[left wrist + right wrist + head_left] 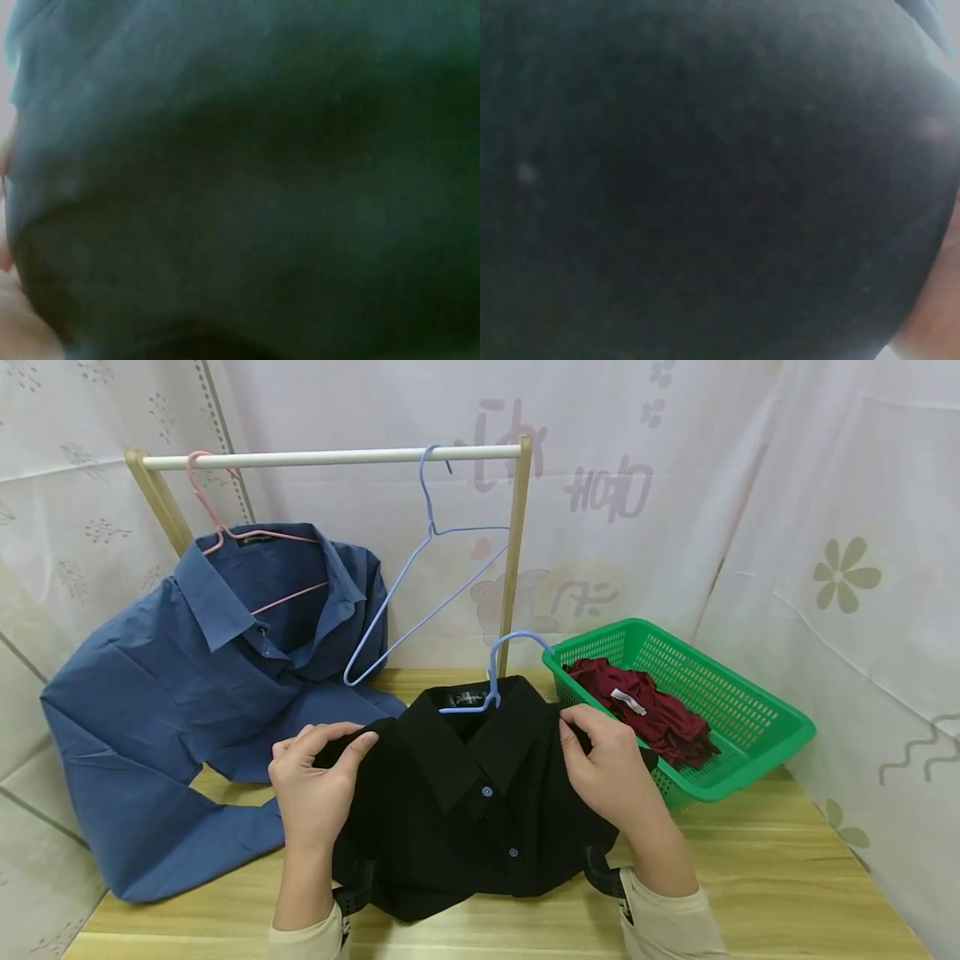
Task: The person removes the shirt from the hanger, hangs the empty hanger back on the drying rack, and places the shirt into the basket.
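Note:
A black collared shirt point(450, 843) faces me in the head view, with a blue hanger point(493, 672) inside its neck and the hook standing up above the collar. My left hand point(315, 777) pinches the shirt's left-side shoulder between thumb and fingers. On the other shoulder, my right hand point(611, 760) pinches the cloth the same way. Most of the hanger is hidden under the fabric. Dark shirt cloth point(247, 187) fills nearly all of the left wrist view, and likewise the shirt point(720, 187) covers the right wrist view.
A rack with a white rail point(330, 458) stands behind. On it hang a blue shirt point(165, 693) on a pink hanger point(206, 497) and a bare blue hanger point(401, 585). To the right, a green basket point(750, 706) holds dark red cloth point(652, 710). All stand on a wooden table point(780, 877).

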The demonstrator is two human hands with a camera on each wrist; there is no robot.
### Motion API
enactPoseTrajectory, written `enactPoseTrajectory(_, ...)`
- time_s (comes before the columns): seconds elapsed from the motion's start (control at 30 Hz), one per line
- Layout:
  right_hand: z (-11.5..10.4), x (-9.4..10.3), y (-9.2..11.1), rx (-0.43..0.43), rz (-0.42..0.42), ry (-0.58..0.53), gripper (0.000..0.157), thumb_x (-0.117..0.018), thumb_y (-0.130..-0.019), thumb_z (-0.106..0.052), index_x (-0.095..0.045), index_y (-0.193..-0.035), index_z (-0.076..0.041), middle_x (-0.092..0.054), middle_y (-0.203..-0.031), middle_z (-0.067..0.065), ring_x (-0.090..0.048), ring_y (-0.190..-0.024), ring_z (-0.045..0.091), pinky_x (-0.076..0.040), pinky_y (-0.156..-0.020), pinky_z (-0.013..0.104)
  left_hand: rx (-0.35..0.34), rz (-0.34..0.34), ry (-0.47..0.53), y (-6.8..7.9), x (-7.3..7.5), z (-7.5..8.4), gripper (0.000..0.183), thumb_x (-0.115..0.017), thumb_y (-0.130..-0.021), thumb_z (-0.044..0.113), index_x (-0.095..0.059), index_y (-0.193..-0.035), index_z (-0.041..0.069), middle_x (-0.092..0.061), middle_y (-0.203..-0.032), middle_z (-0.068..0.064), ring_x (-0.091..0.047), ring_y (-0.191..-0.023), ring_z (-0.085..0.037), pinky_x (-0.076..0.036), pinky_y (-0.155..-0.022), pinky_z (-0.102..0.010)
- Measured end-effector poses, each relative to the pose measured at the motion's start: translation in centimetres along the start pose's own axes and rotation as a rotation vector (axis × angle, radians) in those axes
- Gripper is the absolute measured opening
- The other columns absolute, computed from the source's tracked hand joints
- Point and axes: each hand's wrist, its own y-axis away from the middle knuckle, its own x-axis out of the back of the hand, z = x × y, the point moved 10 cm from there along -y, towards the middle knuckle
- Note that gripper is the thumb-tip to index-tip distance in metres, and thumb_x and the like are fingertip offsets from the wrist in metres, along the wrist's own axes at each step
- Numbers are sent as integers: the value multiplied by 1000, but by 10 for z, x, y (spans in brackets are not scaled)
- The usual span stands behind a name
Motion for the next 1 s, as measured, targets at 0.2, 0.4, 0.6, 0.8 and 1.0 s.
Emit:
enactPoseTrajectory(0.2,4,7,3,-30,33,-11,11,-65,-90,1,-71,-97,-5,-73,-92,4,-64,-79,10,-48,-73,15,9,-108,16,-1,-4,-6,13,-82,-78,11,-79,-89,19,-74,-82,1,-62,-80,-1,-36,-85,-20)
enactPoseTrajectory(0.4,17,17,9,-79,58,-12,11,-66,-89,1,-72,-96,-6,-73,-91,4,-62,-78,8,-45,-72,9,72,-124,86,-3,8,-16,11,-78,-82,8,-78,-92,12,-74,-92,-6,-65,-89,-5,-50,-82,-15)
enactPoseTrajectory(0.6,24,28,10,-83,98,-21,12,-66,-89,2,-72,-96,-5,-73,-91,6,-58,-76,2,-44,-71,8,136,-47,75,-6,29,-31,9,-77,-84,9,-77,-93,8,-73,-92,-7,-66,-92,-7,-50,-83,-16)
enactPoseTrajectory(0.8,29,37,12,-111,106,-45,11,-64,-90,2,-71,-96,-4,-72,-90,7,-55,-77,-2,-43,-70,8,244,50,-6,-5,46,-48,9,-76,-86,16,-79,-92,11,-71,-84,16,-65,-82,-5,-49,-71,-15)
enactPoseTrajectory(1.0,33,44,13,-149,98,-80,11,-63,-91,3,-71,-95,-3,-71,-89,4,-52,-71,-3,-41,-67,10,317,150,-54,-4,61,-61,16,-77,-85,23,-79,-93,9,-67,-77,24,-62,-71,0,-46,-64,-13)
